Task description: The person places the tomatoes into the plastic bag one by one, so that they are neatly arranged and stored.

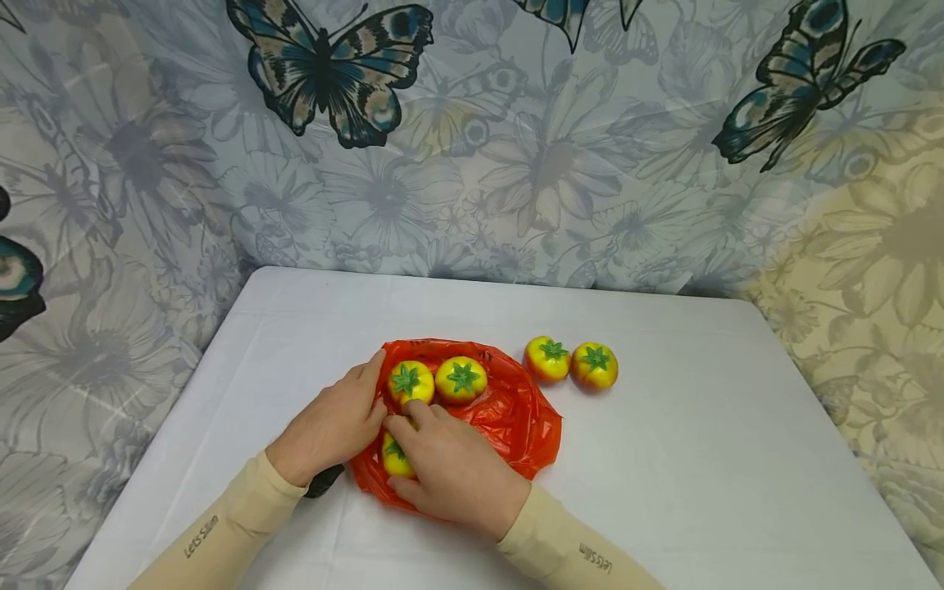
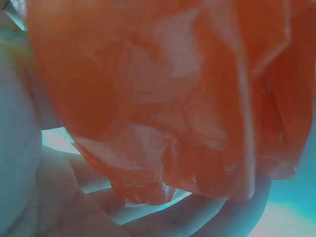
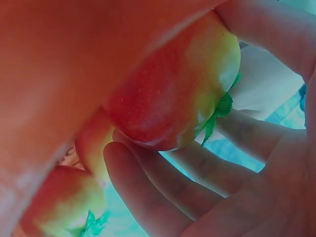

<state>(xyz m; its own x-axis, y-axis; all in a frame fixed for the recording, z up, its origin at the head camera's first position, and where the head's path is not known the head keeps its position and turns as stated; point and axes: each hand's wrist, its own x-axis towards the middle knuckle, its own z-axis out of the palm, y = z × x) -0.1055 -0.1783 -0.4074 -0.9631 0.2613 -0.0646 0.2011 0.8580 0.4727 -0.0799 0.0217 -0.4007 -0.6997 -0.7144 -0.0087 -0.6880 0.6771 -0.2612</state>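
A red plastic bag lies spread open on the table, its rim folded around the toy tomatoes inside. My left hand holds the bag's left edge; in the left wrist view red plastic covers most of the palm side, the fingers curving beneath it. My right hand reaches into the near left part of the bag and grips a yellow-red tomato with a green leaf top, partly covered by the fingers in the head view. Behind it, two more tomatoes, one on the left and one beside it, sit in the bag.
Two similar tomatoes, a nearer-left one and another, stand side by side on the white table, just right of the bag. Butterfly-and-flower patterned cloth rises behind the table's far edge and at both sides.
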